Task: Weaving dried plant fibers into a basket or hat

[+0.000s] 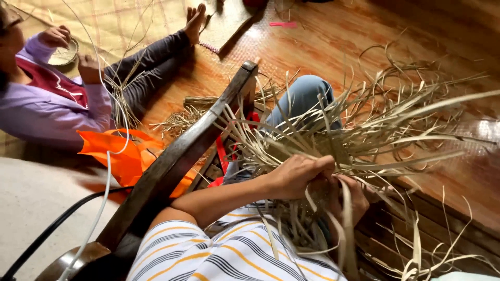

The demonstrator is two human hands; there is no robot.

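Left hand [299, 174]: closed over the gathered middle of the dried straw strips [364, 140], knuckles up, pinching them together so the bundle doesn't slip apart.
Right hand [354, 200]: mostly buried under the strips, fingers curled into the weave; can't tell how tight.
Straw strips: on the person's lap, loose ends fanning toward the floor's right edge.
Wooden chair arm [177, 156]: just left of the lap.
Orange bag [122, 153]: on the floor beyond it.
Co-worker [47, 99]: far left on a woven mat [125, 21], holding a small round woven piece [63, 53].
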